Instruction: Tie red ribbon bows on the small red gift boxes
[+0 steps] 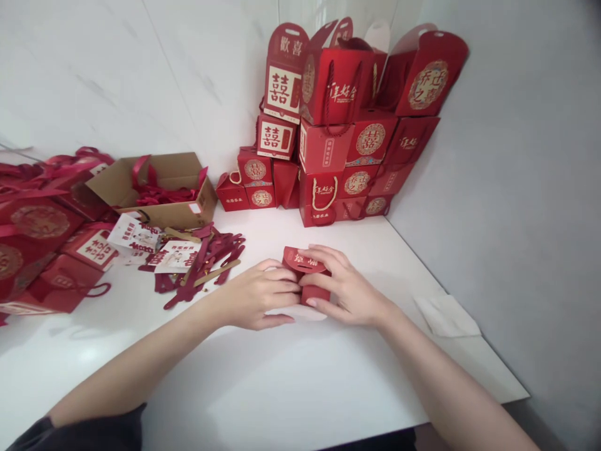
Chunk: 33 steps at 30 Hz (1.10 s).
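Note:
A small red paper gift box with gold characters on its top flap stands on the white table. My left hand grips its left side, and my right hand grips its top and right side. Their fingers hide much of the box. A thin white sheet lies under the box and my hands.
Stacked red gift boxes and bags rise against the wall corner. At left are a cardboard box of red ribbons, loose red strips, white cards and flat red boxes. A folded white tissue lies right.

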Each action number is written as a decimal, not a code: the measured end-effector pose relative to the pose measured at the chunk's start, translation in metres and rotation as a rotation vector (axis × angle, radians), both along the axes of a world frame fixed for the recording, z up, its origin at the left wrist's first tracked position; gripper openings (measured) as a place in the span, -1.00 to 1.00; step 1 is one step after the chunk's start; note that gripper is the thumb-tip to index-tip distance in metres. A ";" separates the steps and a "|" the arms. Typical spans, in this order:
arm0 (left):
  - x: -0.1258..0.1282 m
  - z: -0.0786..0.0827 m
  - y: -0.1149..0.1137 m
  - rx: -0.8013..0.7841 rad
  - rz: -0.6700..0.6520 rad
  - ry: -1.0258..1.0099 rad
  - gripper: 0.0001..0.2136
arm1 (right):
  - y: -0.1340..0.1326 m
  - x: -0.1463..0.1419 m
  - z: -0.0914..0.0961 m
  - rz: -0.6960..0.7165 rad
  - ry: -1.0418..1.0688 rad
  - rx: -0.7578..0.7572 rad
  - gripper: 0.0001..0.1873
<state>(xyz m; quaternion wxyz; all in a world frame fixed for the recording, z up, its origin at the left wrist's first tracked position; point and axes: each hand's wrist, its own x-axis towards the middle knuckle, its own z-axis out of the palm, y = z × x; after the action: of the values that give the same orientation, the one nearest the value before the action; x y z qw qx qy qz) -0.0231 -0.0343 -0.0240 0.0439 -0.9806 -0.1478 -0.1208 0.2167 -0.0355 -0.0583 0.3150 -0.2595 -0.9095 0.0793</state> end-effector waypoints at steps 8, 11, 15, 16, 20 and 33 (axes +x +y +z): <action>-0.006 -0.031 0.008 0.427 -0.116 -0.225 -0.85 | 0.000 0.000 -0.003 0.069 0.109 0.040 -0.59; -0.013 -0.053 0.017 0.570 -0.159 -0.478 -0.94 | 0.003 0.002 -0.007 0.068 0.147 0.047 -0.55; -0.021 -0.075 0.025 0.506 -0.059 -0.635 -0.80 | 0.006 0.006 -0.012 0.052 0.174 0.025 -0.55; -0.022 -0.077 0.026 0.485 -0.044 -0.640 -0.77 | 0.006 0.007 -0.012 0.047 0.176 0.019 -0.56; -0.020 -0.073 0.023 0.472 -0.064 -0.594 -0.78 | 0.005 0.007 -0.013 0.042 0.177 0.015 -0.57; -0.015 -0.079 0.018 0.484 -0.009 -0.582 -0.77 | 0.007 0.006 -0.016 0.054 0.220 -0.002 -0.55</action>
<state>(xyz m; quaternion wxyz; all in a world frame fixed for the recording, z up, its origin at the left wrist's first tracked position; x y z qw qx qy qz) -0.0377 -0.0165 -0.1029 0.2301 -0.8671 -0.1167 -0.4261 0.2230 -0.0288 -0.0738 0.4106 -0.2250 -0.8759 0.1164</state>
